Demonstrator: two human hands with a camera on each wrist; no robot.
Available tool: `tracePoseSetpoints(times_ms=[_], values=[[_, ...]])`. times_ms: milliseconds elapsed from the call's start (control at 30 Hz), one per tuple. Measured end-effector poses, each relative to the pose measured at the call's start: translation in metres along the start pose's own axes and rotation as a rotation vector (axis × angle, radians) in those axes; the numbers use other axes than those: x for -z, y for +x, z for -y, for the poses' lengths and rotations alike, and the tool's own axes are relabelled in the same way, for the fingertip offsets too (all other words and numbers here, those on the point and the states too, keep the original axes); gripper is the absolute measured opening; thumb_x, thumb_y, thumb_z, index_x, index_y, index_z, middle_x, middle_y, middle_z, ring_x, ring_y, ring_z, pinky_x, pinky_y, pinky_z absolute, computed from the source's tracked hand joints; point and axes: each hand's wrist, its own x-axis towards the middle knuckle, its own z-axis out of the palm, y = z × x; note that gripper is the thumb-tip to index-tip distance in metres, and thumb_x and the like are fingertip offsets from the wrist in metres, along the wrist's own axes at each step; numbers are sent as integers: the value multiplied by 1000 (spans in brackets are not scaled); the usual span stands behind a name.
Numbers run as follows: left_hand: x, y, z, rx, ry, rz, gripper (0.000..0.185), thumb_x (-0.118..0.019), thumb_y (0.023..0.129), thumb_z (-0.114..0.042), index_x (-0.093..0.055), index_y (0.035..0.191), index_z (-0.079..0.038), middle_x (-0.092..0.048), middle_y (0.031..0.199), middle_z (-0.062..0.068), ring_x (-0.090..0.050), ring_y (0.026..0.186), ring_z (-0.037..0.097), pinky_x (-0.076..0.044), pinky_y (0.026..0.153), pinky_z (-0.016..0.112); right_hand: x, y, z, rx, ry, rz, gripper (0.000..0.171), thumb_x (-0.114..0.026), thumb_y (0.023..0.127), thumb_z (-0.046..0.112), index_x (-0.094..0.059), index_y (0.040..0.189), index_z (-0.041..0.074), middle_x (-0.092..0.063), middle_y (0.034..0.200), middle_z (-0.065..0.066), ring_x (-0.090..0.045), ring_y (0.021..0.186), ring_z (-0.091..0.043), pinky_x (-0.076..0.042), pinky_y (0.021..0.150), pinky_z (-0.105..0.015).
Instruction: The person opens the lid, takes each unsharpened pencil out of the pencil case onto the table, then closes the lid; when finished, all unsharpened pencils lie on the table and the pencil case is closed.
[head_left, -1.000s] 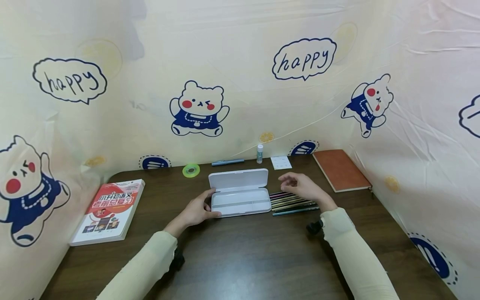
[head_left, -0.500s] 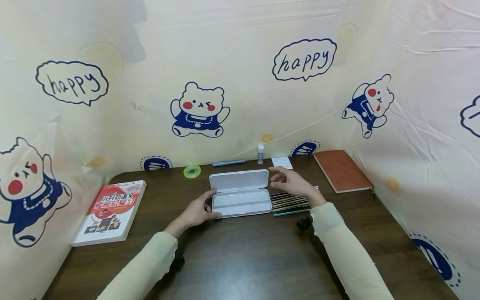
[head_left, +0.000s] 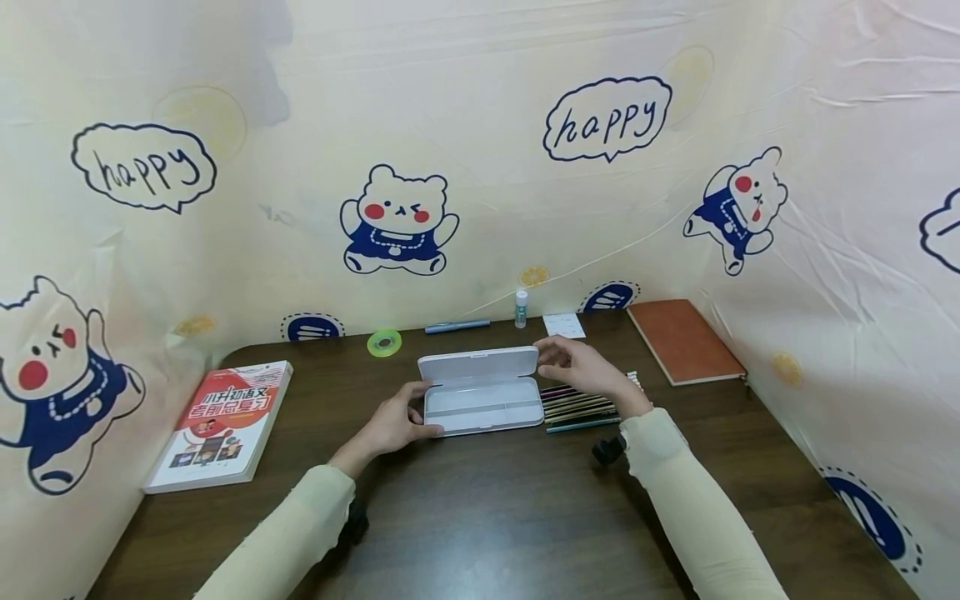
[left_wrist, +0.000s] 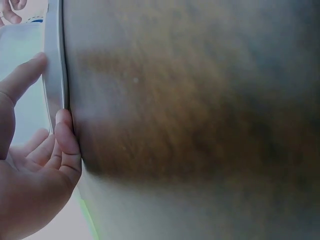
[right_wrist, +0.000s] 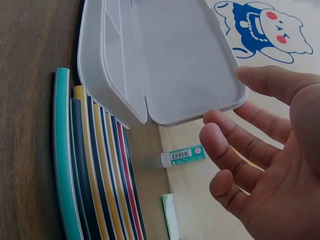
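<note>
A white pencil case (head_left: 468, 421) lies unfolded on the table, its lid (head_left: 478, 365) raised at the back and its divided tray showing bare. My left hand (head_left: 390, 423) holds the left end of the case; in the left wrist view, the fingertips (left_wrist: 67, 137) press against its side. At the lid's right corner, my right hand (head_left: 581, 364) pinches the edge, the thumb (right_wrist: 260, 77) near the rim and fingers partly behind it in the right wrist view. Several pencils (head_left: 577, 407) lie side by side just right of the case, below the right hand.
A glue stick (head_left: 521, 309), a blue pen (head_left: 457, 326), a green tape roll (head_left: 372, 342) and a white paper piece (head_left: 562, 325) line the table's back edge. A thick book (head_left: 225, 421) lies at left, a brown notebook (head_left: 686, 342) at right. Printed curtains rise behind.
My right hand has moved left from above the pencils to the lid's right corner. The lid's top edge now sits slightly lower in the head view. My left hand stays put.
</note>
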Motion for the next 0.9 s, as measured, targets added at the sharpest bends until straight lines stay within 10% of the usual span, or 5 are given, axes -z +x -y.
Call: tracePoseSetpoints(times_ms=[433,700,900], values=[[2,-2,0,-22,-53,-16,90,-87,78,-28,-22,140,-13,-54,144,19,-64,81,13,-50,79,31,0,-11,6,-38,35,68,26,-50,105,37,-63,119,20,-67,118,-16,-64,100,-31,-53,85,-44],[12,-11,0,-12,-59,22,71,-80,83,-46,-40,135,-20,-65,110,10,-63,82,14,-49,70,29,-12,-15,1,34,-88,86,9,-62,100,28,-65,103,21,-69,101,2,-61,93,-12,-51,79,-31],[11,-14,0,-19,-58,9,59,-71,86,-56,-51,130,-22,-61,123,10,-61,85,17,-49,68,30,-23,-15,1,42,-173,82,9,-70,95,29,-64,96,22,-64,99,1,-56,84,-14,-47,72,-29]])
